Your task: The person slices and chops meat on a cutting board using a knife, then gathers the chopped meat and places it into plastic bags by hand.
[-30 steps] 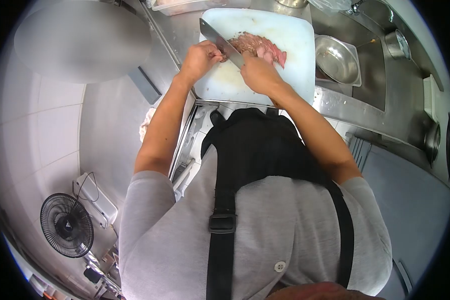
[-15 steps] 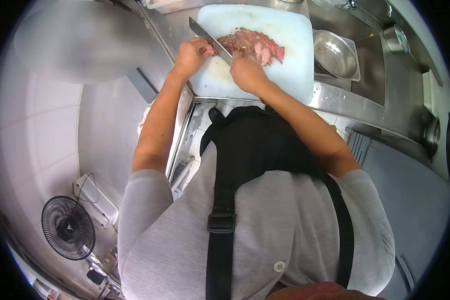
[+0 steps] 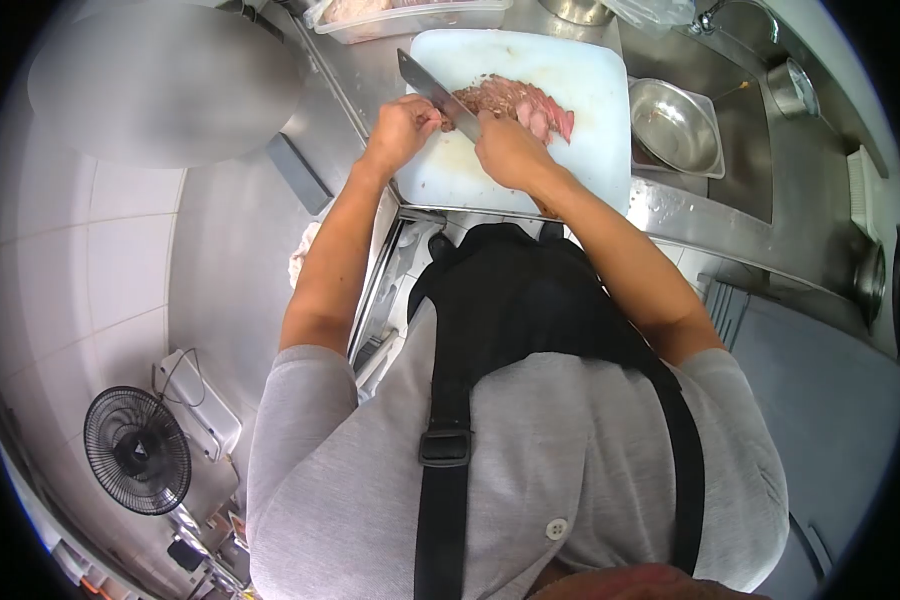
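My right hand is closed around the handle of a broad-bladed kitchen knife. The blade slants up to the left over a white cutting board, along the left side of a pile of sliced meat, brownish on the left and pinker on the right. On the blade's other side, my left hand has its fingers pinched together at the board's left edge. A small brown piece of meat shows at those fingertips. The knife's handle is hidden in my right hand.
Right of the board, a metal bowl rests in a tray by the sink. A plastic container of meat stands behind the board. On the left counter lie a grey bar-shaped block and a cloth. A fan stands lower left.
The whole view has shifted slightly, so the board and container appear lower. Both hands keep their hold, with the knife still at the left side of the meat.
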Demonstrator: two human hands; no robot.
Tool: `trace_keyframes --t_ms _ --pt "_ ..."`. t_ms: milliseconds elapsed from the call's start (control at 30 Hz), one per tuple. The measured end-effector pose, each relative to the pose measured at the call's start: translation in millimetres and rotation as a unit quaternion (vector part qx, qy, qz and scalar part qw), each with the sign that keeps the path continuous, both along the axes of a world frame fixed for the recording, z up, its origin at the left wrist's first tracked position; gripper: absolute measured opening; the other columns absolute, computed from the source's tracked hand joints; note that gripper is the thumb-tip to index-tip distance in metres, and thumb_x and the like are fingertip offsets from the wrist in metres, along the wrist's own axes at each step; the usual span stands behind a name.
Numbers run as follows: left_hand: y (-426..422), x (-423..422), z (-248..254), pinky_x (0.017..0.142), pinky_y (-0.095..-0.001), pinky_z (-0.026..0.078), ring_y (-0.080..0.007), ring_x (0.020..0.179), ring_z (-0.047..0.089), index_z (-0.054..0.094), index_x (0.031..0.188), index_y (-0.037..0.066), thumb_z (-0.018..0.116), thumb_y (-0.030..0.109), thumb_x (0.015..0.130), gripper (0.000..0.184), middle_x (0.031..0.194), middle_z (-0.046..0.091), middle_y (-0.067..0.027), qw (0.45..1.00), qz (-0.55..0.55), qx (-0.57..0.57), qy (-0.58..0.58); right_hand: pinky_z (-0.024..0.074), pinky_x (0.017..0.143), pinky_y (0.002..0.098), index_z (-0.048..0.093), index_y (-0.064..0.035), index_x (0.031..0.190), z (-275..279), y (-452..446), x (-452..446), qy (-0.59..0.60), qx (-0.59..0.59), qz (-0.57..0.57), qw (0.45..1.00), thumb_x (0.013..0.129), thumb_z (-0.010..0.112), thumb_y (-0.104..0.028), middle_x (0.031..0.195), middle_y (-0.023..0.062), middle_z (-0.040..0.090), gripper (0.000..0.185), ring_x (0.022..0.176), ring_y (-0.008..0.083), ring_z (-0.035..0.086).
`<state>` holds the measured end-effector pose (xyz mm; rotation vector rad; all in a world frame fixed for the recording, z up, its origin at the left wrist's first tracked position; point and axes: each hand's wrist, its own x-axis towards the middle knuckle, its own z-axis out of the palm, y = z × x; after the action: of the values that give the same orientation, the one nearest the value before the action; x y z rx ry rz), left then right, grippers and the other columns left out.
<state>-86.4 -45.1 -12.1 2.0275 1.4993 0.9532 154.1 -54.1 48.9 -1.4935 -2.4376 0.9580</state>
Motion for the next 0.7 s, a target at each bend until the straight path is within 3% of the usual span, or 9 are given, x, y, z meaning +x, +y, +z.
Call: trace_keyframes --t_ms 133,267,700 --pt "1 -1 1 0.074 -0.0375 0.060 -0.0280 0.081 0.073 0.078 0.093 0.002 0.078 -0.003 0.086 0.008 0.094 0.075 -0.0119 1.000 -0.007 -0.005 0.013 0.0520 0.097 0.0604 0.061 0.0072 0.121 21 -14 10 -0.021 -0.004 -0.012 1.000 0.097 0.055 -0.007 0.109 0.0345 0.074 0.029 0.108 0.0502 0.072" --pt "4 -1 1 0.078 -0.0328 0.064 -0.0225 0.084 0.077 0.078 0.094 -0.001 0.084 -0.001 0.086 0.010 0.103 0.078 -0.0122 0.999 -0.012 -0.036 0.021 0.0516 0.097 0.0601 0.061 0.0074 0.121 19 -13 12 -0.024 -0.023 -0.004 0.999 0.097 0.055 -0.007 0.109 0.0345 0.074 0.029 0.109 0.0502 0.072" --pt "9 -6 -8 0.081 -0.0304 0.064 -0.0180 0.087 0.076 0.076 0.095 -0.003 0.086 -0.003 0.086 0.013 0.101 0.078 -0.0099 0.996 -0.020 -0.076 -0.045 0.0512 0.097 0.0606 0.060 0.0106 0.116 4 -1 8 0.000 -0.045 -0.002 0.999 0.095 0.056 -0.008 0.107 0.0378 0.073 0.028 0.107 0.0518 0.071"
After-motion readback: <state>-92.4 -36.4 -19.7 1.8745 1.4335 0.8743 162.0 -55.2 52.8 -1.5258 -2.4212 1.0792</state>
